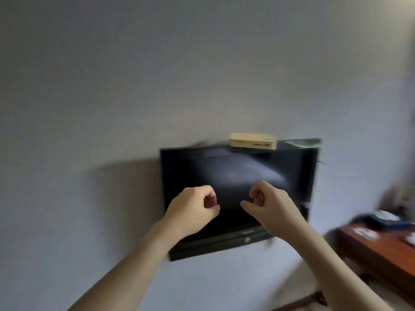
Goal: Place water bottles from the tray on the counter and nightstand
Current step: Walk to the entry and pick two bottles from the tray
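Both my hands are raised in front of a wall-mounted television. My left hand (193, 207) is curled into a loose fist with nothing in it. My right hand (269, 203) is also curled, thumb sticking out to the left, and holds nothing. No water bottle or tray shows clearly in this blurred view. A brown wooden counter (379, 254) reaches in from the lower right, with a dark object and small pale items on it that I cannot make out.
The black television (235, 171) hangs on a pale wall straight ahead, with a tan box (252, 141) on its top edge. The counter's legs (318, 297) stand on a light floor at the lower right. The picture is smeared by motion.
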{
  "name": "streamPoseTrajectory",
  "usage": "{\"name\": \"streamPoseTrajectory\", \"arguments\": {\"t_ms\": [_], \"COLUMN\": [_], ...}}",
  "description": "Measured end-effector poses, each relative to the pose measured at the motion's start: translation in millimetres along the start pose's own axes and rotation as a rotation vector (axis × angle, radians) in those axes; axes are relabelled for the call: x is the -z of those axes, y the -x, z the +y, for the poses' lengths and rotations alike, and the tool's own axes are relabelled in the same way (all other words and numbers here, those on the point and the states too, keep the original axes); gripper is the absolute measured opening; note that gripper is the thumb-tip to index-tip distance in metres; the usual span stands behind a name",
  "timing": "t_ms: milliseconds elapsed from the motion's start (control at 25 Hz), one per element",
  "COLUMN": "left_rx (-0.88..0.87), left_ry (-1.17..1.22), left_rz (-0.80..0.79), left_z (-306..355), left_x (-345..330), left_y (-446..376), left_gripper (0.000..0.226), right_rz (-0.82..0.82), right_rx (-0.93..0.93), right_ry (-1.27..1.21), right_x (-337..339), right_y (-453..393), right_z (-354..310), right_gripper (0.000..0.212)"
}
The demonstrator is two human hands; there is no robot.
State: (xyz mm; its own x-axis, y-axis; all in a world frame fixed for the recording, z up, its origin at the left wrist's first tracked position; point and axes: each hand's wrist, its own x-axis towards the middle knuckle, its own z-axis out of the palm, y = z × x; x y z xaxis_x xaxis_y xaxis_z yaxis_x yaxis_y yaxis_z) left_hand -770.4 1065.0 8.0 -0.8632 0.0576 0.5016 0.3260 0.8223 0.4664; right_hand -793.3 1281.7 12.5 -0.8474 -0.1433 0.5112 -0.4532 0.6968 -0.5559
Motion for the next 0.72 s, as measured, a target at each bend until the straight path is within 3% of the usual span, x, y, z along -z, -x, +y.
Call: {"name": "streamPoseTrajectory", "arguments": {"t_ms": [120, 320, 560, 720], "left_rx": [0.203, 0.531, 0.83, 0.943], "left_ry": [-0.07, -0.246, -0.542, -0.677], "left_rz": [0.104, 0.326, 0.536, 0.71], "left_z": [-42, -90, -93, -79], "left_x": [46, 147, 270, 332], "left_y": [47, 152, 312, 411], "left_gripper": [0.006, 0.015, 0.022, 0.01], "right_rz": [-0.182, -0.444, -0.713, -0.821], "right_rx": [0.185, 0.433, 0.735, 0.914], "right_ry": [-0.151, -0.361, -0.596, -0.709], "right_x": [-65, -159, -223, -245], "right_y": [-17, 3, 89, 166], "right_z": [-44, -162, -346, -445], "right_gripper": [0.023, 0.024, 0.025, 0.022]}}
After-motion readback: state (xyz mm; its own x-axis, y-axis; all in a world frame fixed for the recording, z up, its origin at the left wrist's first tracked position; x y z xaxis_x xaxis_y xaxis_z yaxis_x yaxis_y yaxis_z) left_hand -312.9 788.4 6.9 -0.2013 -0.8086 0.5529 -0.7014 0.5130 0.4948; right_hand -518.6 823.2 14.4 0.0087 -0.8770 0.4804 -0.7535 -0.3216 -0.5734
